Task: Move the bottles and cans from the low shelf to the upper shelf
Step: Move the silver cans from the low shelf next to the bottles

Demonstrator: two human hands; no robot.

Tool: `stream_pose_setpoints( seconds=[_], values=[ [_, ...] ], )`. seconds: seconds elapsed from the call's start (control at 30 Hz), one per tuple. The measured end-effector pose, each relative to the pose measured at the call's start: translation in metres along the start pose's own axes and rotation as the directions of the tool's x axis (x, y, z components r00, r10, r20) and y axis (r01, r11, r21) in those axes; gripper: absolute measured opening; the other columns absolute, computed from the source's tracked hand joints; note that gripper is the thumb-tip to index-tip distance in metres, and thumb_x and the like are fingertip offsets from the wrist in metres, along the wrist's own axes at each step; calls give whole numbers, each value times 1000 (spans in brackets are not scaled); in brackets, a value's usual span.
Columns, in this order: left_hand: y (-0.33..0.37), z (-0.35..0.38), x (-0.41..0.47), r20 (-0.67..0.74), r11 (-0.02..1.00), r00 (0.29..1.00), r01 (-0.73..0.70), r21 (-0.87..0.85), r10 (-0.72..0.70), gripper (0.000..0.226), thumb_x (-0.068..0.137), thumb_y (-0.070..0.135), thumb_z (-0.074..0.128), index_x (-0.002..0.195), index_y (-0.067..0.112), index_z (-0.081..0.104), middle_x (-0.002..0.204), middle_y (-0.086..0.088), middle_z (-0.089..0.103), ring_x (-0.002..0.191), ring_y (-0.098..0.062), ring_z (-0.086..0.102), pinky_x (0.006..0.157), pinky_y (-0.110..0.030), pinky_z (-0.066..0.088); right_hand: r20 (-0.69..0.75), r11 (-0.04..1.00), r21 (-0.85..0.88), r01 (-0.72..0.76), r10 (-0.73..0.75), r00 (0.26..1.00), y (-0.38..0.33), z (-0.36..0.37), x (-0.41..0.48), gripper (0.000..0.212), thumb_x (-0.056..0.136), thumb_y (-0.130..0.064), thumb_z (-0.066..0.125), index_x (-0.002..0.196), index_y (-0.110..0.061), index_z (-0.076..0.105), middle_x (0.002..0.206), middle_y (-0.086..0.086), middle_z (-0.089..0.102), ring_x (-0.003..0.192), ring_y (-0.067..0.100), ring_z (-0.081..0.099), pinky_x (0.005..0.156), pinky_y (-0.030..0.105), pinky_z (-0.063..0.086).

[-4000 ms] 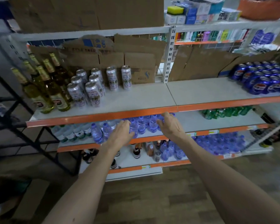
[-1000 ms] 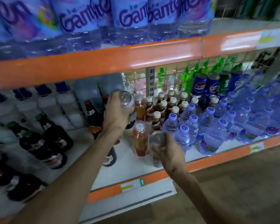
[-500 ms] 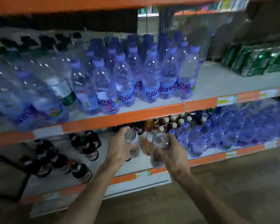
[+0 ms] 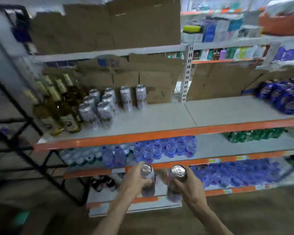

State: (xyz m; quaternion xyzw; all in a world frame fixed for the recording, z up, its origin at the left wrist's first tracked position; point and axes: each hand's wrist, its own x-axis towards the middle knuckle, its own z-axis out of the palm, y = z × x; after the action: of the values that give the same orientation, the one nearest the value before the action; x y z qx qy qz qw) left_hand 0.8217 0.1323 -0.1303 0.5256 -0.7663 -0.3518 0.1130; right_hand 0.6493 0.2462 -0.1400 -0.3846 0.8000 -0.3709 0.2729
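My left hand (image 4: pixel 134 181) grips a tall silver can (image 4: pixel 147 181) upright, and my right hand (image 4: pixel 190 185) grips a second silver can (image 4: pixel 176 182) beside it. Both cans hang in front of the low shelf (image 4: pixel 119 199), level with its front edge. Higher up, the upper shelf (image 4: pixel 159 122) holds several matching silver cans (image 4: pixel 105 107) at its left, next to several gold-necked glass bottles (image 4: pixel 58 106). Dark bottles (image 4: pixel 102 183) stand on the low shelf to the left of my hands.
Small water bottles (image 4: pixel 159 150) fill the shelf between the two. Blue cans (image 4: pixel 282 97) crowd the upper shelf's right end, green cans (image 4: pixel 251 134) sit below them. Cardboard (image 4: pixel 151 85) lines the back. A black metal rack (image 4: pixel 24 126) stands at the left.
Both hands have lifted a silver can each out of the low shelf and pulled back. My view has risen from the low shelf to take in the upper shelf.
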Motion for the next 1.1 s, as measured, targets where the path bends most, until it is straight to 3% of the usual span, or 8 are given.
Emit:
stream_pose_setpoints(
  seconds=[0.07,0.2,0.3,0.43,0.67,0.83,1.0,1.1],
  values=[
    [14,-36,-13,-62,999,998,10,38,-8,49,67,29,79,111,31,60,103,7,71,95,-15,67,76,-28,52,-19,997,-42,57,-58,998,-36,-17,-9,36,80,-38,72,111,-31,54,89,-12,63,93,19,64,66,29,37],
    [28,-87,-21,-145,996,989,-6,84,18,63,67,28,82,124,28,57,113,4,70,100,-16,64,81,-31,50,-34,990,-31,140,-141,989,-89,-33,-9,40,79,-36,73,113,-25,54,98,-8,67,92,19,64,76,33,50],
    [34,-122,-10,-208,997,977,-22,79,38,65,65,28,87,124,25,59,113,5,70,98,-17,65,83,-35,53,-52,986,-38,164,-166,985,-122,-33,6,40,78,-35,73,113,-23,55,102,-4,68,90,18,61,76,32,49],
    [35,-160,25,-244,996,966,-70,60,83,72,67,30,88,131,23,56,118,4,68,100,-14,64,84,-29,50,-72,979,-51,196,-199,977,-160,-22,48,44,77,-36,75,115,-21,57,106,1,69,98,24,64,77,34,49],
    [35,-207,114,-231,993,966,-104,57,114,64,66,23,87,124,21,59,111,1,69,101,-19,65,83,-34,52,-61,979,-21,202,-203,977,-204,6,122,43,80,-34,73,117,-19,56,106,1,68,96,22,63,83,36,51],
    [38,-224,180,-188,996,978,-87,18,89,55,67,15,88,115,17,62,99,6,66,89,-11,61,67,-20,44,-70,978,-21,206,-207,976,-221,13,186,43,79,-31,73,118,-21,58,105,2,69,93,22,63,76,29,46],
    [38,-216,256,-196,997,978,-66,38,73,61,66,23,88,120,22,60,109,6,70,95,-14,65,79,-34,53,-64,975,-1,220,-220,973,-225,28,275,46,77,-30,75,119,-22,59,106,0,70,97,20,64,81,32,50],
    [35,-209,300,-197,998,978,-59,23,62,66,63,21,89,122,21,61,109,3,70,96,-17,66,84,-36,54,-35,982,12,190,-189,981,-219,40,326,47,78,-32,75,119,-19,57,105,2,70,97,22,64,84,38,53]
  ],
)
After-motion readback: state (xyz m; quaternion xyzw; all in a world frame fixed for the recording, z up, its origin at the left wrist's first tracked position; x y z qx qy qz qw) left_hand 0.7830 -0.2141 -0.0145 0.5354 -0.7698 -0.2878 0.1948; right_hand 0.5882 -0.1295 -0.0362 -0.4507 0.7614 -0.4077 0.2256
